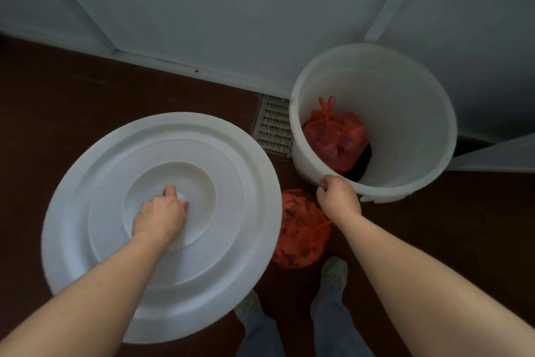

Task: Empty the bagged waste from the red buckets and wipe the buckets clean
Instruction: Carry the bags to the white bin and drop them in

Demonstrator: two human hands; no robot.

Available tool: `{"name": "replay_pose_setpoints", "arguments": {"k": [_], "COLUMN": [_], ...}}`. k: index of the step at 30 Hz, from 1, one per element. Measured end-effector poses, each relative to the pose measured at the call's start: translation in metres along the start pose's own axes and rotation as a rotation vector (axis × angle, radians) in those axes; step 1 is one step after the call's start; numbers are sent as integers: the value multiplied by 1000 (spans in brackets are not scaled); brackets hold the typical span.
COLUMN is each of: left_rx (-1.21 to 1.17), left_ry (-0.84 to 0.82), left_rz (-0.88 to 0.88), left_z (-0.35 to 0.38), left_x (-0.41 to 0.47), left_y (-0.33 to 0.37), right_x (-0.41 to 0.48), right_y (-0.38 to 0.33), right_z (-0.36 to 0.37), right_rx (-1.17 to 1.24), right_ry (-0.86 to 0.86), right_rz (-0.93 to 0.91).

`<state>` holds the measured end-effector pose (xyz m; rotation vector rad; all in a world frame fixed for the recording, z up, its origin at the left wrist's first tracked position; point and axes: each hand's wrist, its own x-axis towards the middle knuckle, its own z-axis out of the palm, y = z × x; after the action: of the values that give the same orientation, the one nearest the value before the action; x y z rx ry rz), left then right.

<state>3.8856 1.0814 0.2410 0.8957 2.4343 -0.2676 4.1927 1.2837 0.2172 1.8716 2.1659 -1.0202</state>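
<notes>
Your left hand (162,212) grips the knob of the white lid (220,241), near left. Your right hand (337,196) grips the near rim of the white bin (411,130). One red bag (335,136) is inside it, and another bag (301,229) lies on the floor (58,96). Wiping looks not started.

Lid (231,212) on the left, over the floor's (86,81) left half; what's under it, can't tell. L hand (160,214) on the lid's centre. Bucket (434,96) to the right, upright at the floor's far edge, wall panels (231,9) right behind it. R hand (337,197) on the bucket's near rim. In the bucket: tied bag (335,136), down at the btm, lying on sth else, unclear what. Drain grate (273,125) in the floor at the far edge, just left of the bucket, beyond the lid. Second bag (301,229) on the floor in front of the bucket, btwn the two arms, its left side tucked behind the lid's right edge. R shoe (335,269) just before that bag, L shoe (246,307) nearer the floor's near edge.
</notes>
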Motion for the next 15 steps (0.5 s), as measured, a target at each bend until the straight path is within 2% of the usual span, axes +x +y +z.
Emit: {"name": "replay_pose_setpoints", "arguments": {"k": [4,9,12,15], "left_rx": [11,45,72,105], "left_ry": [-55,-140,-147,-129], "left_rz": [-5,12,18,24], "left_z": [40,103,149,196], "left_x": [0,14,33,51], "left_y": [-11,-25,-32,-34], "right_x": [-6,2,19,38], "right_y": [23,69,106,140], "right_z": [35,79,105,130], "right_rx": [-73,-308,-482,-555], "right_ry": [-92,-251,-311,-325], "right_rz": [16,-9,-36,-20]}}
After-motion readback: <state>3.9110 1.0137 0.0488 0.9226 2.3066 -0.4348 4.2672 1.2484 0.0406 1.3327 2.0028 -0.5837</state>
